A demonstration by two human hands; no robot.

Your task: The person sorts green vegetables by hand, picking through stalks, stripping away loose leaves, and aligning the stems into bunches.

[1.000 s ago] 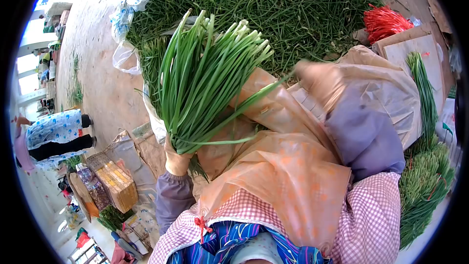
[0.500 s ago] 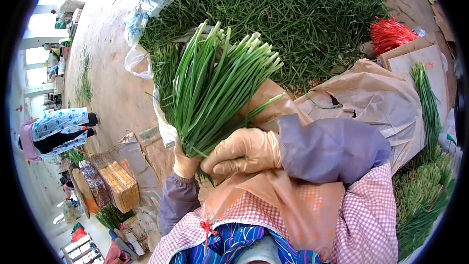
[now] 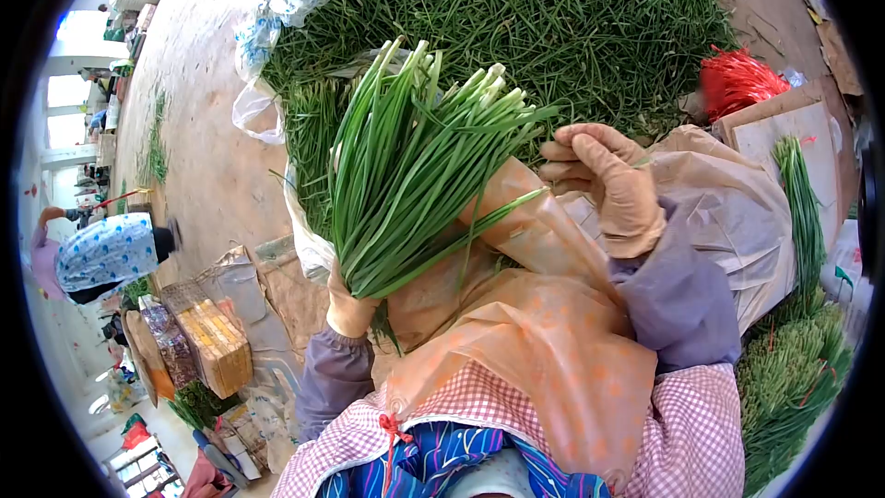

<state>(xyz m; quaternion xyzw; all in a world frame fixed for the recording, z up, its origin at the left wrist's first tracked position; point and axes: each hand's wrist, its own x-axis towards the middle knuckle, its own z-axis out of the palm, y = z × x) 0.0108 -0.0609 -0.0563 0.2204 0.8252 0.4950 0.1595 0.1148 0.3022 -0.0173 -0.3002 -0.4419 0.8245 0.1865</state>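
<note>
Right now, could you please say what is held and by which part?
Left hand: bunch of green stalks, gripped low, away from pale ends. Right hand: cannot be told.

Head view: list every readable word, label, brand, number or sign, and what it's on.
None readable.
Plastic bag beside the green heap: blue marks, too blurred to tell whether they're lettering.
White bag at right edge: green mark, too small to read.
Held bunch: no lettering visible.
</note>
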